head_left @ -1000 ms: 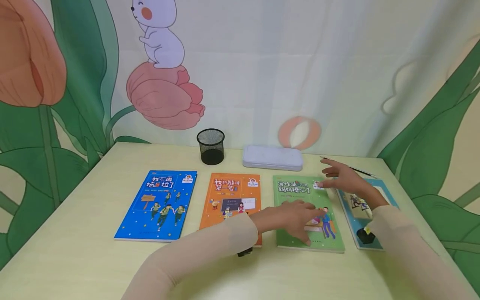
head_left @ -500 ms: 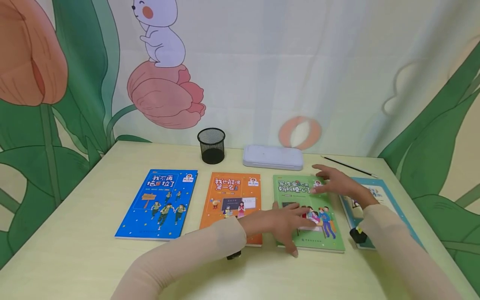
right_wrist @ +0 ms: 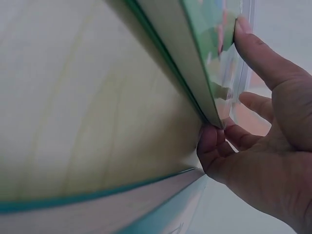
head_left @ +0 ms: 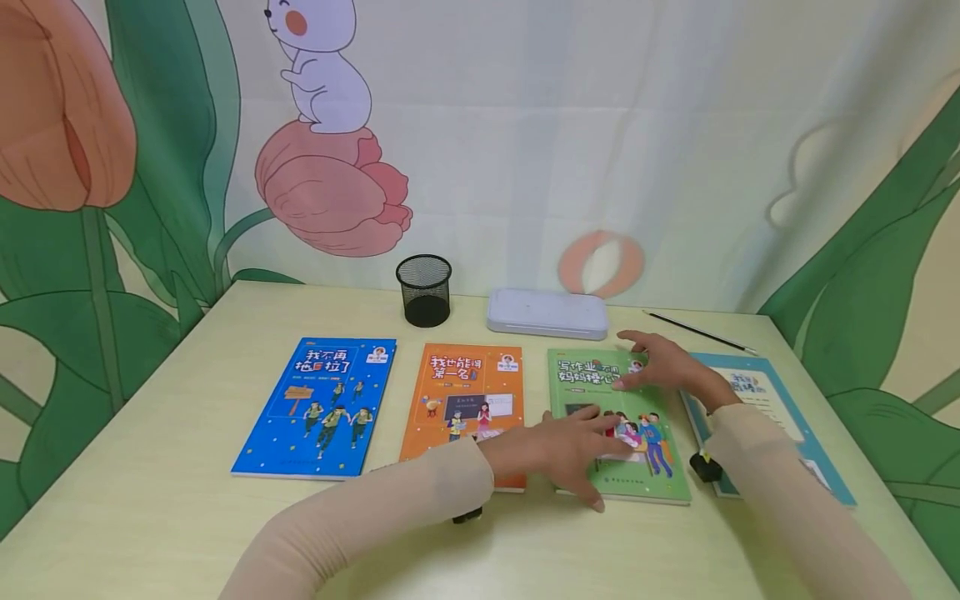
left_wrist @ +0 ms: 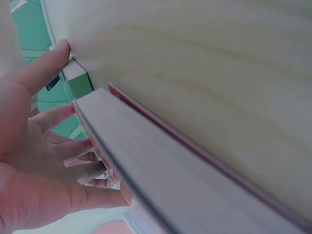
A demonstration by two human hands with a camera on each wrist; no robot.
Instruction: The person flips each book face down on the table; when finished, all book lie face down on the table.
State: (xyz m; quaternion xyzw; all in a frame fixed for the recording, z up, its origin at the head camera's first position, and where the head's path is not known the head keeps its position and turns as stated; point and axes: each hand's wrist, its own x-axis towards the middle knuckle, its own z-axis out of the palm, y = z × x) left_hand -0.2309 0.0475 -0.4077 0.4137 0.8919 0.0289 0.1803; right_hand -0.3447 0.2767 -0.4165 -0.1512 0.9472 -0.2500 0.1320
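Observation:
A green picture-cover book (head_left: 651, 442) lies flat on the table under both hands in the head view. My left hand (head_left: 572, 450) reaches over its left edge, fingers spread, thumb pointing toward the front edge. Across the far right corner is my right hand (head_left: 666, 364). In the right wrist view its thumb touches the cover of the green book (right_wrist: 181, 53), and its little finger bends at the corner beside the table surface. The orange book (head_left: 459, 385) lies partly beneath the left forearm; its page edge (left_wrist: 146, 151) crosses the left wrist view.
Left of the orange book is a blue book (head_left: 318, 417); on the far right, a teal book (head_left: 791, 408) sits partly under the right sleeve. A black mesh pen cup (head_left: 426, 292), a pale pencil case (head_left: 547, 315) and a pencil (head_left: 701, 332) line the back.
My left hand has shifted left toward the green book's left edge, and my right hand has moved left over its far corner. The books keep their places.

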